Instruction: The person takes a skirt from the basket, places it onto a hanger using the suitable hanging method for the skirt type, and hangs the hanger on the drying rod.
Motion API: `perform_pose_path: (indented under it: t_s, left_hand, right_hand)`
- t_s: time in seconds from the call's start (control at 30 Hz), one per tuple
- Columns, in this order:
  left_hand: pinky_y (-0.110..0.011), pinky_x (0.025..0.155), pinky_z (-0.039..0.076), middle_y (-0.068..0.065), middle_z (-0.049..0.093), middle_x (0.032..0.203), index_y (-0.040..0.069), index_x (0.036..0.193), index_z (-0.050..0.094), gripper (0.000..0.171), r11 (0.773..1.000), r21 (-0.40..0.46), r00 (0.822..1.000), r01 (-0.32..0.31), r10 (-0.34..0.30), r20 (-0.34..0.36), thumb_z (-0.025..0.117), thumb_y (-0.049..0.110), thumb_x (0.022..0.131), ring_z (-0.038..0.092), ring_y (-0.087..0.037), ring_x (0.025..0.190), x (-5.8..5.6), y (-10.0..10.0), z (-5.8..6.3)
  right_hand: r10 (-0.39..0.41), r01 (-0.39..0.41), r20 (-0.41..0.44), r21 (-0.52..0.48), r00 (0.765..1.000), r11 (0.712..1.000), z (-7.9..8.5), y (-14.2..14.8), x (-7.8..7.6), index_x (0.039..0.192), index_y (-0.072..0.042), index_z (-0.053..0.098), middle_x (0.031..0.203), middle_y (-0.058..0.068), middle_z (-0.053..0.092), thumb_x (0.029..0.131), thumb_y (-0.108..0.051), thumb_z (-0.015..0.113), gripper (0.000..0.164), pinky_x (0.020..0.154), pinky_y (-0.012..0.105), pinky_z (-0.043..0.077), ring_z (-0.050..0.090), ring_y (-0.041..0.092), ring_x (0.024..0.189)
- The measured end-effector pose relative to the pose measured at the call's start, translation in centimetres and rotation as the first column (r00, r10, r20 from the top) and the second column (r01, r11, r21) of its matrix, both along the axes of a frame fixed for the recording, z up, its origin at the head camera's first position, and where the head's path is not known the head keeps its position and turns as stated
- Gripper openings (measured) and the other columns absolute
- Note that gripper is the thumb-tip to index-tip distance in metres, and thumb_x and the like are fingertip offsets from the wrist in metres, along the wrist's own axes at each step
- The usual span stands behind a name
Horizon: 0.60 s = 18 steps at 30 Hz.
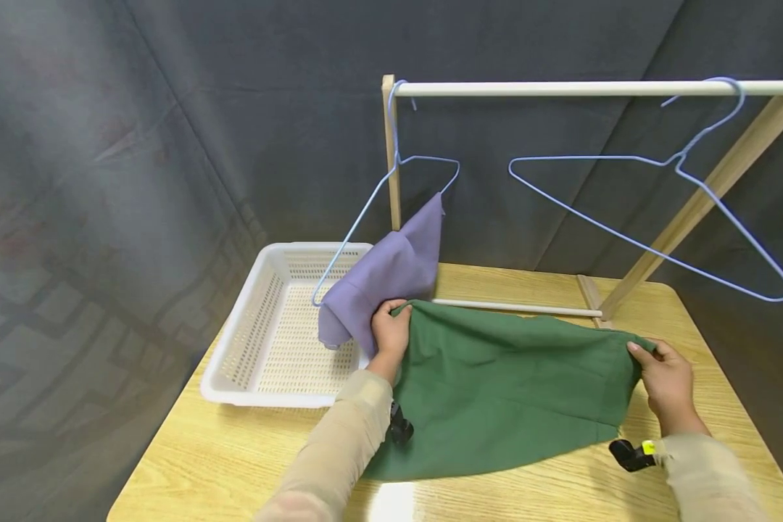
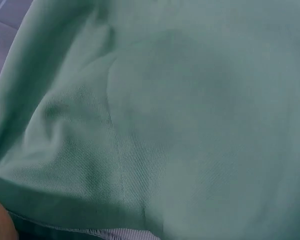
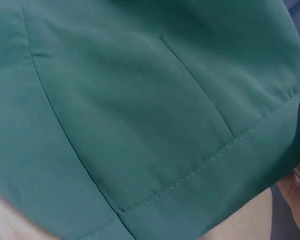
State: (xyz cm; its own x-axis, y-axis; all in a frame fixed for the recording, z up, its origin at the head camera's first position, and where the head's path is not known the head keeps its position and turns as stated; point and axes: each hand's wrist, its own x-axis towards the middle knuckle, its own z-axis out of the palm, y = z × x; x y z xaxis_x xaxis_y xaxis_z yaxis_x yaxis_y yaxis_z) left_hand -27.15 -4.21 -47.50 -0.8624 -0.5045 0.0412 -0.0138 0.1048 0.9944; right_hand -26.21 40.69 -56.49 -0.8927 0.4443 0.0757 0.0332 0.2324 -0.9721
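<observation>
A green skirt (image 1: 502, 384) with stitched seams and a dart along its band (image 3: 240, 165) is spread between my two hands, its lower part over the table. My left hand (image 1: 391, 333) pinches its upper left corner; only a bit of that hand (image 2: 0, 222) shows in the left wrist view. At the upper right corner my right hand (image 1: 670, 380) grips the edge between thumb and fingers. Just behind the left hand, a purple cloth (image 1: 391, 272) hangs from a blue wire hanger (image 1: 364, 210). A bare blue hanger (image 1: 594, 210) hangs above the skirt at right.
A white rod (image 1: 561, 89) on wooden posts (image 1: 698, 199) carries both hangers, and a lower bar (image 1: 515, 307) runs behind the skirt. At the left stands a white perforated basket (image 1: 238, 319) on the wooden table (image 1: 189, 449). Grey curtain (image 1: 267, 130) hangs behind.
</observation>
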Motion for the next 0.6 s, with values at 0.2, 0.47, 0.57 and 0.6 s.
perform_pose_path:
  t_s: [0.2, 0.47, 0.57, 0.6]
  left_hand:
    - [-0.032, 0.069, 0.045, -0.010, 0.061, 0.074, 0.004, 0.076, 0.064, 0.004, 0.987, -0.121, 0.993, -0.103, 0.108, 0.038, 0.063, 0.005, 0.072, 0.056, -0.026, 0.075, -0.6, 0.3, -0.5]
    - [-0.028, 0.063, 0.043, 0.005, 0.058, 0.074, 0.026, 0.076, 0.060, 0.008, 0.972, -0.213, 0.994, -0.097, 0.104, 0.023, 0.066, 0.021, 0.073, 0.053, -0.018, 0.071, -8.2, -0.9, -14.0]
    - [-0.029, 0.061, 0.042, 0.000, 0.059, 0.078, 0.022, 0.081, 0.061, 0.007, 0.967, -0.251, 0.997, -0.044, 0.058, 0.046, 0.063, 0.019, 0.075, 0.052, -0.020, 0.072, -10.0, -1.4, -17.4]
    - [-0.029, 0.060, 0.042, -0.002, 0.059, 0.079, 0.020, 0.083, 0.061, 0.008, 0.968, -0.250, 0.997, -0.021, 0.040, 0.068, 0.062, 0.017, 0.076, 0.053, -0.020, 0.072, -10.3, -1.5, -18.1]
  right_hand:
    - [-0.042, 0.042, 0.003, -0.101, 0.999, 0.994, 0.4, -2.1, -0.5, 0.091, -0.013, 0.063, 0.075, -0.012, 0.057, 0.074, -0.028, 0.066, 0.022, 0.050, 0.012, 0.042, 0.051, 0.001, 0.064]
    - [-0.031, 0.046, 0.116, -0.127, 0.993, 0.991, 5.8, -7.4, 2.4, 0.061, -0.016, 0.051, 0.055, -0.008, 0.040, 0.080, -0.025, 0.061, 0.023, 0.043, 0.018, 0.033, 0.039, 0.005, 0.053]
    - [0.025, -0.022, 0.262, -0.011, 0.965, 1.000, 7.1, -8.7, 3.5, 0.080, -0.005, 0.055, 0.074, 0.001, 0.048, 0.086, -0.033, 0.049, 0.030, 0.058, 0.023, 0.037, 0.043, 0.012, 0.071]
    - [0.057, -0.063, 0.308, 0.008, 0.950, 0.998, 7.2, -8.8, 3.7, 0.092, 0.000, 0.055, 0.086, 0.009, 0.051, 0.087, -0.035, 0.044, 0.037, 0.066, 0.027, 0.040, 0.045, 0.018, 0.081]
